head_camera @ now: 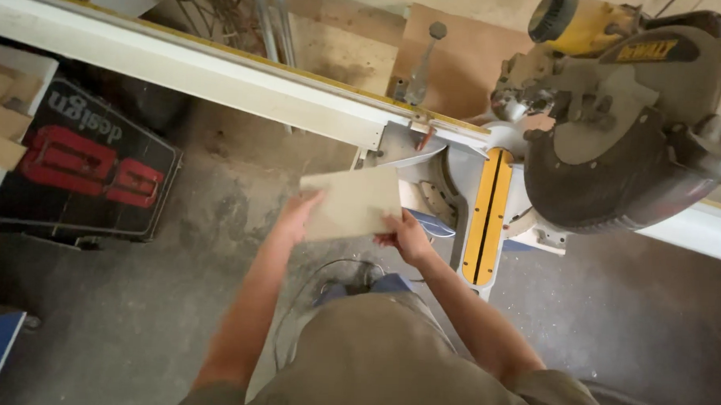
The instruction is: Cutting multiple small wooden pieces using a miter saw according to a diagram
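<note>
While both hands grip the flat board [351, 202], left hand [298, 218] and right hand [407, 236] should keep their closed fingers clear of the saw [619, 116] to the right.

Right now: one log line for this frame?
left hand: holds board | right hand: holds board | board: flat, before mitre saw | blade: raised

Your left hand [296, 217] and right hand [407, 236] grip pale flat board [351, 202] by its 2 side edges, above concrete floor [216, 221]. Miter saw [611, 123] far right, on white bench [182, 60].
</note>
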